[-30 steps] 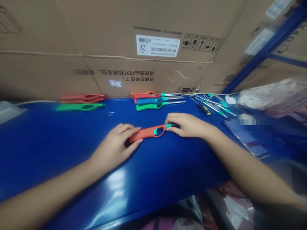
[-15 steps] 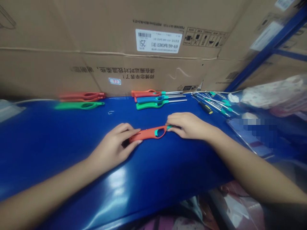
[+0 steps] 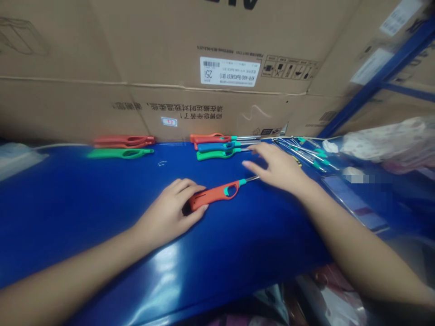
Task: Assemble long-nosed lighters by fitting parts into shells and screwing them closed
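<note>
Orange plastic with a teal collar and a thin metal nozzle: that's the long-reach lighter (image 3: 217, 194), lying flat on the glossy blue surface (image 3: 84, 203), roughly in the middle, nozzle pointing right and slightly away. The left hand (image 3: 170, 212) has its fingers curled over the butt end of the handle and the thumb tucked along the near side, so it's gripping it. My read is that this pins the lighter so it can't slide on the slick top. That forearm comes in low from the bottom left. The right hand (image 3: 277, 166) is open and empty, palm down, fingers spread. It hovers just past the nozzle tip, near the row of three lighters (image 3: 217, 147) (orange, blue, green) lined up against the cardboard boxes (image 3: 102, 104), with the arm stretched forward. Further left sit the red and green handle shells (image 3: 120, 147), kept apart, probably as a separate batch. A bunch of metal tubes with teal collars (image 3: 307, 151) lies to the right, and a phone (image 3: 353, 206) closer in.
</note>
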`<state>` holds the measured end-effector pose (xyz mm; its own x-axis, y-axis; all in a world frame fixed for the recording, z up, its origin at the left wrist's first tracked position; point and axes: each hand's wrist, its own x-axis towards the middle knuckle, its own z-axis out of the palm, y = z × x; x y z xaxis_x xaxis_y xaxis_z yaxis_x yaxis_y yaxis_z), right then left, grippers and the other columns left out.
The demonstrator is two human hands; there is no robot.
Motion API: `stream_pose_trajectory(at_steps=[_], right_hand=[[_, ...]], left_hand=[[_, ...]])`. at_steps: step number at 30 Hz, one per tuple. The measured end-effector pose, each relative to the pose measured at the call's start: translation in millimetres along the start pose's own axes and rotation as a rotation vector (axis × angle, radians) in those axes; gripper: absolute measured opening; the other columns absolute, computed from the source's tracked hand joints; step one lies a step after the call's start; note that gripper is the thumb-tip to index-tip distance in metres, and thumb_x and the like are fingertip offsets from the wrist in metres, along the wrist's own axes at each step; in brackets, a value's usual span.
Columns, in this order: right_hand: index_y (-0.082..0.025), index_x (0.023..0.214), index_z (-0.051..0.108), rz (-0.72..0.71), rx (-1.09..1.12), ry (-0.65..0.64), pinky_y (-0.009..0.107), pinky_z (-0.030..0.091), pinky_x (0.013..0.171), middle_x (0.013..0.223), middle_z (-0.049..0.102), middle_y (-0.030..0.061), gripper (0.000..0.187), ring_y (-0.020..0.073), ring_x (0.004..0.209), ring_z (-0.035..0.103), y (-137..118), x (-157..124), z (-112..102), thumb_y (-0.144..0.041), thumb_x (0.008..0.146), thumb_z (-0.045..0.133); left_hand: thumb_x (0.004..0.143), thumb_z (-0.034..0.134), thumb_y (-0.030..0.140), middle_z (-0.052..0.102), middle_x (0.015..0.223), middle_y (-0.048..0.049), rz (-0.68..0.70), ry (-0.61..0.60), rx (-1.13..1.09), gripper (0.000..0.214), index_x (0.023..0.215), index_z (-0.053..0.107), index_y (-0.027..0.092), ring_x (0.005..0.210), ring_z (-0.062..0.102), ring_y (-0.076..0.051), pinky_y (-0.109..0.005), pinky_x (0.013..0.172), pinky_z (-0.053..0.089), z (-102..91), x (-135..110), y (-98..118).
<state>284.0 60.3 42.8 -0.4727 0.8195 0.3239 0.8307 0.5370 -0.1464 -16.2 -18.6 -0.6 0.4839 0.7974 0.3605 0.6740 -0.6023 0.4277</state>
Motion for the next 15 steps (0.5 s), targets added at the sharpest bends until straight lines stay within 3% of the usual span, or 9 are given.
stream_pose_trajectory(at_steps=[2,3,6,8,11,15], right_hand=[[-0.015,0.124,0.059,0.218,-0.123,0.098,0.046,0.049,0.096,0.119,0.066,0.0156,0.041,0.0321,0.112,0.061,10,4,-2,-0.045,0.098,0.051],[-0.014,0.125,0.059,0.316,-0.200,0.087,0.047,0.050,0.094,0.119,0.065,0.0176,0.040,0.0344,0.114,0.060,15,5,-3,-0.042,0.097,0.052],[-0.008,0.135,0.050,0.627,-0.397,-0.063,0.053,0.050,0.091,0.132,0.057,0.0267,0.054,0.0432,0.122,0.055,31,7,-10,-0.040,0.092,0.058],[-0.006,0.141,0.043,0.800,-0.440,-0.163,0.053,0.049,0.094,0.139,0.051,0.0298,0.063,0.0440,0.126,0.053,41,7,-14,-0.042,0.091,0.059],[-0.007,0.143,0.040,0.932,-0.419,-0.279,0.051,0.049,0.098,0.143,0.050,0.0279,0.063,0.0404,0.130,0.053,56,7,-17,-0.045,0.094,0.054],[-0.011,0.123,0.061,0.943,-0.359,-0.387,0.047,0.053,0.091,0.123,0.066,0.0231,0.044,0.0371,0.115,0.065,74,8,-13,-0.040,0.089,0.060]], left_hand=[[0.092,0.060,0.035,0.065,0.108,-0.0078,-0.002,-0.004,0.005,0.030,0.117,0.064,0.018,0.097,0.060,-0.024,-0.039,0.087,0.050,-0.6,0,1],[0.092,0.061,0.035,0.065,0.108,-0.0075,-0.010,-0.002,0.005,0.030,0.117,0.064,0.019,0.096,0.060,-0.024,-0.038,0.086,0.050,-0.8,0,2],[0.090,0.062,0.033,0.065,0.108,-0.0067,-0.043,0.006,-0.022,0.030,0.116,0.064,0.019,0.096,0.061,-0.022,-0.036,0.086,0.051,-0.8,-2,2],[0.089,0.062,0.031,0.065,0.108,-0.0064,-0.057,0.011,-0.050,0.030,0.116,0.064,0.019,0.097,0.062,-0.022,-0.035,0.086,0.051,-0.4,-3,2],[0.088,0.062,0.029,0.065,0.108,-0.0066,-0.067,0.021,-0.081,0.031,0.117,0.064,0.019,0.097,0.063,-0.021,-0.034,0.086,0.052,0.2,-3,1],[0.087,0.061,0.024,0.066,0.108,-0.0067,-0.054,0.060,-0.105,0.029,0.115,0.065,0.019,0.098,0.062,-0.021,-0.035,0.088,0.052,0.1,-2,2]])
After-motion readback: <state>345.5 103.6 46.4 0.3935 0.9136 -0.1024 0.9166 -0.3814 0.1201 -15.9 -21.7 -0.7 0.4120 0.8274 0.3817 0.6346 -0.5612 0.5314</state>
